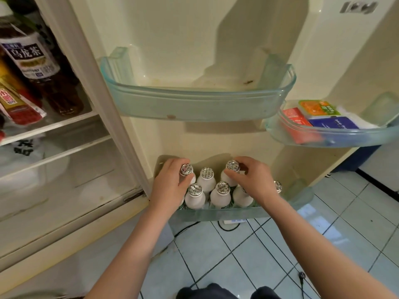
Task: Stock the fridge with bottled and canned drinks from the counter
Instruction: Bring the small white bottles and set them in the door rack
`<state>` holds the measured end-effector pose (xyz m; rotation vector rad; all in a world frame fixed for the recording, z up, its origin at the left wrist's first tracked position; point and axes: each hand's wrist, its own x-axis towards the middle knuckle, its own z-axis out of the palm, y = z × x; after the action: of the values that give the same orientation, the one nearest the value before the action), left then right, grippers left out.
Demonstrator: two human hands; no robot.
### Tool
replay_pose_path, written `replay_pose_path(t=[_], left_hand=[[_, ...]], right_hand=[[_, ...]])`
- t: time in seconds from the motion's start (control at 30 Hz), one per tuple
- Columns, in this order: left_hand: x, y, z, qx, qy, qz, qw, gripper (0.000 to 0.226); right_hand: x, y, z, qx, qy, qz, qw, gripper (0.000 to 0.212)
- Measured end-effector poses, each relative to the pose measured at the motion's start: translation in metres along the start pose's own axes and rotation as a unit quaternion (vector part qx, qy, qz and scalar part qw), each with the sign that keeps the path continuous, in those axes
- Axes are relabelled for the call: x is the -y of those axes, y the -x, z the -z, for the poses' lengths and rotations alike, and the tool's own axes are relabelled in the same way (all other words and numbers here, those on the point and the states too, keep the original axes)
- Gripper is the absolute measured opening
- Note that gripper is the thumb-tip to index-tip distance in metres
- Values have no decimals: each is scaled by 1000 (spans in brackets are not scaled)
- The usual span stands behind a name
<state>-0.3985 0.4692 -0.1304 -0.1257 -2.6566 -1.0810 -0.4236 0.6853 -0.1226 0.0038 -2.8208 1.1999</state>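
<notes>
The back left bottle (187, 171), small, white and foil-capped, is held at the back left corner of the bottom door shelf (216, 213). It is pinched at the neck by the left grip (170, 184), whose fingers and thumb are curled round it. The back right bottle (232, 166) is pinched just under its cap by the fingertips of the right grip (252, 180). Whether either bottle is lifted off the shelf cannot be told. Between the two, the middle back bottle (206, 178) is stood upright and untouched. Three more are lined along the shelf's front edge: the front left bottle (195, 196), the front middle bottle (222, 194), and the front right bottle (241, 197), partly hidden under the right grip. A further foil cap (278, 186) is seen beyond the right wrist.

Above, a middle door shelf (194, 104) is fixed to the door. At its right, a smaller door shelf (336, 138) is filled with a red packet (294, 119), an orange packet (317, 107) and a blue packet (333, 123). Inside the fridge, at the left, a dark tea bottle (36, 61) is stored. A tiled floor (216, 262) crossed by cables (262, 236) is seen below.
</notes>
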Motion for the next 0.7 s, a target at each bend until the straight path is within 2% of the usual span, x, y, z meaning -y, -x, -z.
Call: replay_pose_path(t=[0.33, 0.4, 0.47, 0.57, 0.7], left_hand=[[6, -3, -9, 11, 2, 47, 999, 34], [5, 1, -6, -2, 16, 40, 999, 35], [2, 6, 1, -26, 21, -2, 999, 32], [-3, 20, 20, -125, 54, -78, 988, 22], [1, 28, 40, -337, 51, -140, 930, 16]], right_hand=[[-1, -9, 0, 67, 52, -34, 996, 40], [0, -10, 1, 85, 68, -43, 993, 41], [2, -9, 3, 100, 73, -47, 991, 44], [5, -2, 7, 90, 69, -29, 993, 46], [17, 12, 11, -15, 75, 34, 996, 35]])
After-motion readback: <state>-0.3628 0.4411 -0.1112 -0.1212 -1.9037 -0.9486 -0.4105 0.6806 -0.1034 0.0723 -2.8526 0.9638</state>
